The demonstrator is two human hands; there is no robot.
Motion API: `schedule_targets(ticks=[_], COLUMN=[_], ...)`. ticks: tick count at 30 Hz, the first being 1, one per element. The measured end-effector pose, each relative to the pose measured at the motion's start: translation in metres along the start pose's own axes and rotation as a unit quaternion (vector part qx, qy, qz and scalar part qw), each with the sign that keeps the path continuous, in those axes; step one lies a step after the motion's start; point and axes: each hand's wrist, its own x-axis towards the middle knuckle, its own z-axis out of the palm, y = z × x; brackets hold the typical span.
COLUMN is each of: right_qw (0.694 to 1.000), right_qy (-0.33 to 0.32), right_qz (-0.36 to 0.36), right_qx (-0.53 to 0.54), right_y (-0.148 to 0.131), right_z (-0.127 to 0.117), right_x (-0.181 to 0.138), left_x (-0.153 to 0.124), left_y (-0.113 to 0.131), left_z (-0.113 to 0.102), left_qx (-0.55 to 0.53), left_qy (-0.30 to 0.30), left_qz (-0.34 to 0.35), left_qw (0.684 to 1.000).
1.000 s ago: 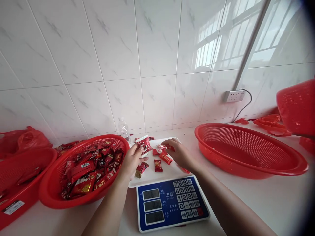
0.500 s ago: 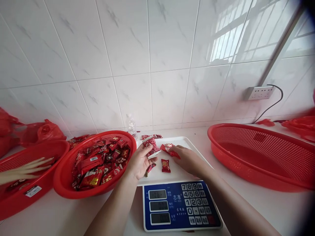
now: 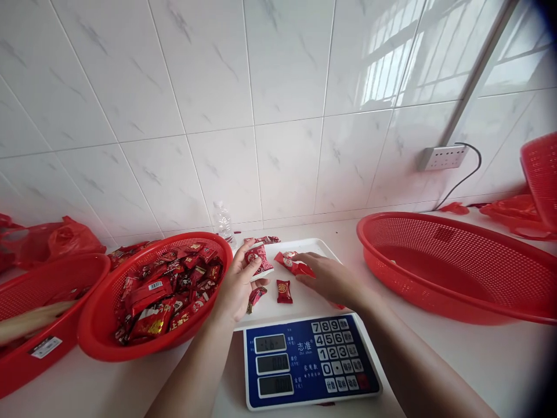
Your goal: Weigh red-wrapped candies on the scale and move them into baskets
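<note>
Above the left of the scale's white tray (image 3: 265,313), my left hand (image 3: 232,287) pinches a red and pink patterned candy packet (image 3: 260,260) between thumb and fingers. Beneath those fingers a small dark red wrapped candy (image 3: 256,297) lies on the tray. My right hand (image 3: 328,278) reaches in from the other side, its fingers closed over a shiny red candy packet (image 3: 288,261); the fingertips are partly hidden. Between both hands rests a red candy with a gold emblem (image 3: 284,291). A bit of red wrapping (image 3: 337,306) peeks out under my right wrist.
The scale's blue keypad panel (image 3: 311,363) faces me. Left stands a red basket (image 3: 89,325) full of wrapped candies, beside another red basket (image 3: 26,371) with a person's hand (image 3: 32,322) in it. A large red basket (image 3: 435,302) is right, a clear bottle (image 3: 223,223) behind.
The view has shifted slightly right. Both hands keep their places over the tray. A raised red basket has come in at the right edge, and red wrapping now shows under my right wrist.
</note>
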Motion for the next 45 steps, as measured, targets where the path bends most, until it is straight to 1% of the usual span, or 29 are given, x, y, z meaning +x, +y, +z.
schedule_targets(ticks=[2,4,7,10,13,15,17,20,22,24,27,29,32,34,36,38,40,41,43,45], right_qw=[0.999,0.999,0.998,0.996,0.989,0.978,0.961,0.929,0.920,0.928,0.941,0.939,0.934,0.929,0.926,0.925,0.929,0.931,0.934,0.934], right_qy=[-0.025,-0.016,0.021,0.057,0.115,0.159,0.184,0.173,0.152,0.146,0.181,0.211,0.234,0.238,0.230,0.211,0.174,0.153,0.112,0.096], right_qz=[-0.018,-0.031,-0.035,-0.021,-0.013,-0.007,-0.005,-0.041,-0.060,-0.055,-0.047,-0.055,-0.061,-0.061,-0.060,-0.062,-0.079,-0.091,-0.119,-0.140], right_qx=[-0.006,0.005,0.039,0.058,0.088,0.133,0.208,0.324,0.356,0.337,0.283,0.266,0.264,0.276,0.294,0.310,0.318,0.318,0.316,0.315], right_y=[0.001,0.002,0.003,0.003,0.002,0.001,-0.003,-0.017,-0.028,-0.037,-0.042,-0.040,-0.035,-0.035,-0.037,-0.041,-0.046,-0.048,-0.050,-0.049], right_z=[0.003,0.006,0.006,0.003,0.000,0.000,0.000,-0.001,-0.003,-0.005,-0.007,-0.008,-0.008,-0.007,-0.005,-0.002,0.000,0.000,-0.001,-0.003], right_x=[-0.001,-0.001,-0.001,0.000,0.002,0.002,0.000,-0.006,-0.012,-0.016,-0.018,-0.018,-0.018,-0.019,-0.020,-0.021,-0.021,-0.022,-0.022,-0.023], left_x=[0.000,-0.001,-0.002,-0.004,-0.005,-0.006,-0.007,-0.012,-0.015,-0.017,-0.020,-0.020,-0.019,-0.019,-0.019,-0.021,-0.022,-0.022,-0.021,-0.019], left_y=[0.000,0.000,0.000,0.000,0.001,0.002,0.003,0.003,0.003,0.002,0.003,0.003,0.005,0.005,0.006,0.005,0.002,0.000,-0.003,-0.004], left_z=[0.001,0.002,0.004,0.006,0.008,0.009,0.010,0.013,0.016,0.018,0.022,0.022,0.021,0.020,0.020,0.021,0.023,0.023,0.023,0.022], left_qx=[0.011,0.023,0.033,0.042,0.046,0.041,0.038,0.037,0.032,0.021,-0.007,-0.023,-0.033,-0.033,-0.027,-0.023,-0.021,-0.019,-0.017,-0.031], left_qy=[-0.005,-0.015,-0.035,-0.037,-0.038,-0.045,-0.063,-0.110,-0.135,-0.143,-0.107,-0.083,-0.066,-0.057,-0.068,-0.111,-0.158,-0.169,-0.154,-0.114], left_qz=[0.002,-0.002,-0.010,-0.016,-0.024,-0.028,-0.034,-0.047,-0.053,-0.056,-0.056,-0.045,-0.009,0.000,-0.011,-0.030,-0.044,-0.051,-0.053,-0.039], left_qw=[1.000,1.000,0.999,0.998,0.998,0.998,0.997,0.992,0.989,0.988,0.993,0.995,0.997,0.998,0.997,0.993,0.986,0.984,0.986,0.992])
